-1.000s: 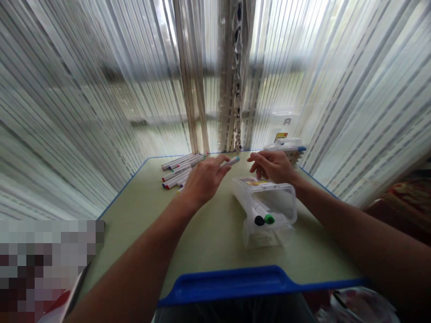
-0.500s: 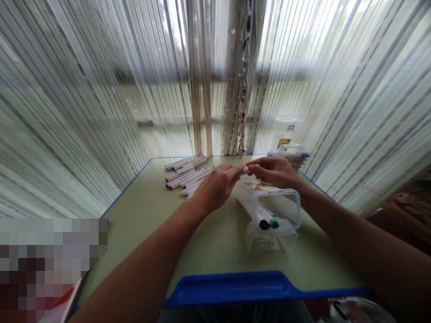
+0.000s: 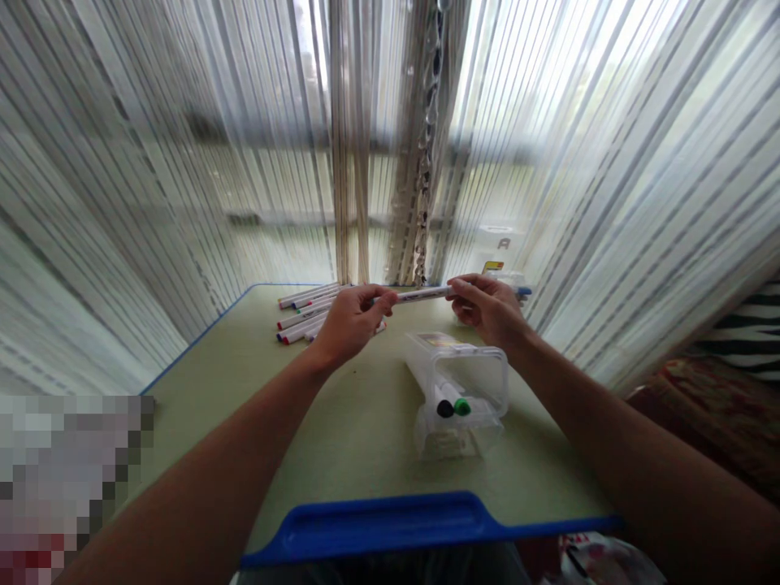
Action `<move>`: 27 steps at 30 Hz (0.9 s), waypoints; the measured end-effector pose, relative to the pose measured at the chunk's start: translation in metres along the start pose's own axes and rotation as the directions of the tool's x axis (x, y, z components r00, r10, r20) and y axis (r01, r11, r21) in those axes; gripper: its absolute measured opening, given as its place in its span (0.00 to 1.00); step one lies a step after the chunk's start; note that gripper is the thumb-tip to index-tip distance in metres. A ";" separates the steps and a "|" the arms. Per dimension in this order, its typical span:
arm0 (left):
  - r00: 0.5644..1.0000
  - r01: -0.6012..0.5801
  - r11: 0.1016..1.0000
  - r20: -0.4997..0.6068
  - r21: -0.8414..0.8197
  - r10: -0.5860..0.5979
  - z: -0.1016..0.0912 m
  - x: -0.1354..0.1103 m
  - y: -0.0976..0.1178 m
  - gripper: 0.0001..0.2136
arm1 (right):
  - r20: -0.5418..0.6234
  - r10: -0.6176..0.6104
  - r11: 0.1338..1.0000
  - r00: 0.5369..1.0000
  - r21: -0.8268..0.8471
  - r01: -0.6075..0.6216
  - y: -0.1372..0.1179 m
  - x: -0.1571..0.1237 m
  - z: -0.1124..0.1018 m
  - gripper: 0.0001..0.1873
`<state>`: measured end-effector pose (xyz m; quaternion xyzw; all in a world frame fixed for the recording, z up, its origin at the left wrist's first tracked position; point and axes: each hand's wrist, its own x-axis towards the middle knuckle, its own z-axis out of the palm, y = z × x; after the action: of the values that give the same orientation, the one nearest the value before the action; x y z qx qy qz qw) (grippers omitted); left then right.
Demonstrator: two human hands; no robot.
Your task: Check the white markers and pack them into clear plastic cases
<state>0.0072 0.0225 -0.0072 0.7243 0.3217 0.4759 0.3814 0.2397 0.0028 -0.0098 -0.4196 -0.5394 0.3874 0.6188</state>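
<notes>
A white marker (image 3: pixel 425 294) is stretched level between my two hands above the far half of the table. My left hand (image 3: pixel 354 319) pinches its left end, and my right hand (image 3: pixel 489 307) grips its right end; both tips are hidden by fingers. Beyond and left of my left hand lies a loose group of white markers (image 3: pixel 298 318) with coloured ends, partly covered by that hand. Below my right hand, a clear plastic case (image 3: pixel 420 357) rests on its side with its open end facing me. Inside it are a black-ended marker (image 3: pixel 445 408) and a green-ended marker (image 3: pixel 461 406).
The pale green table (image 3: pixel 341 455) has a blue edge with a moulded blue tray (image 3: pixel 390 520) at the front. Another clear container with a blue part (image 3: pixel 522 291) stands behind my right hand. String curtains (image 3: pixel 274 162) hang along the far side. A plastic bag (image 3: pixel 603 561) sits below the front right.
My hands have moved apart, so more of the marker's length shows between them. The whole view has shifted slightly, with the case and table now further left.
</notes>
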 end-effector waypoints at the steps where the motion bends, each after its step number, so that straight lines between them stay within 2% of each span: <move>1: 1.000 0.024 0.998 -0.012 -0.066 -0.025 0.001 0.000 0.000 0.13 | 0.002 0.000 1.000 1.000 -0.005 0.000 0.000 0.000 0.000 0.18; 5: 0.993 0.096 0.951 -0.045 -0.293 -0.114 0.004 0.000 0.002 0.11 | -0.003 -0.008 1.000 1.000 0.013 0.008 -0.001 -0.001 0.002 0.19; 9: 0.985 0.120 0.905 -0.069 -0.408 -0.161 0.003 0.001 0.004 0.09 | -0.004 0.006 0.997 1.000 0.080 -0.005 -0.001 -0.002 0.003 0.18; 19: 0.984 0.124 0.907 -0.064 -0.403 -0.163 0.005 0.000 0.005 0.09 | 0.023 0.030 0.989 0.999 0.143 -0.033 -0.001 -0.003 0.003 0.17; 27: 0.982 0.097 0.849 -0.090 -0.519 -0.167 0.002 0.002 0.007 0.13 | 0.055 0.036 0.970 0.998 0.240 -0.048 -0.005 -0.004 0.006 0.16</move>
<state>0.0109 0.0201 -0.0004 0.5399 0.2574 0.5636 0.5697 0.2336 -0.0021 -0.0060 -0.3429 -0.4948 0.4734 0.6430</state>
